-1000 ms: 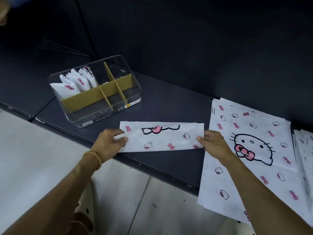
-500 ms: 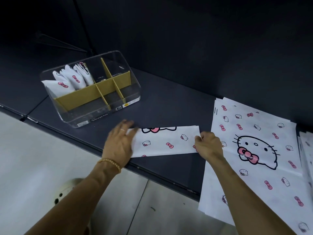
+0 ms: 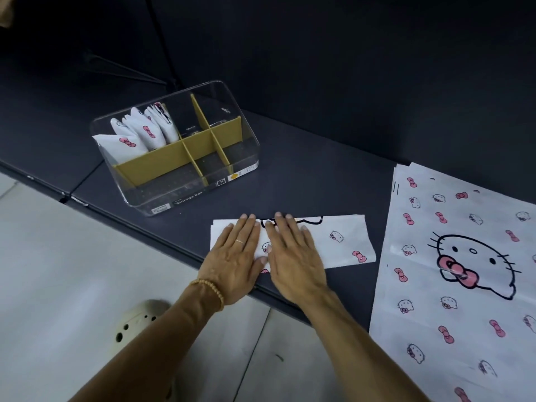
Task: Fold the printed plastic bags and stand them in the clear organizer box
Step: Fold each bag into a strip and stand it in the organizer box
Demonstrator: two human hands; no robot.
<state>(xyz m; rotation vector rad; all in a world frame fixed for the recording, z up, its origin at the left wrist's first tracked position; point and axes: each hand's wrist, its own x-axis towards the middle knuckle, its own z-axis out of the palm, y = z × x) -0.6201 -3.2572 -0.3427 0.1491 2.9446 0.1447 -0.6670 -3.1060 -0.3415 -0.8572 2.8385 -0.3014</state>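
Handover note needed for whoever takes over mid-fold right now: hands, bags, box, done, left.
Hands: left hand and right hand both lie flat, fingers straight, pressing the left part of the white cat-and-bow printed plastic bag folded into a strip on the dark table.
Box: clear plastic organizer box with tan dividers stands behind-left; folded bags stand in its back-left compartment.
Stack of flat unfolded printed bags lies to the right.
Left: finish folding the strip, stand it in the box, continue with the stack.
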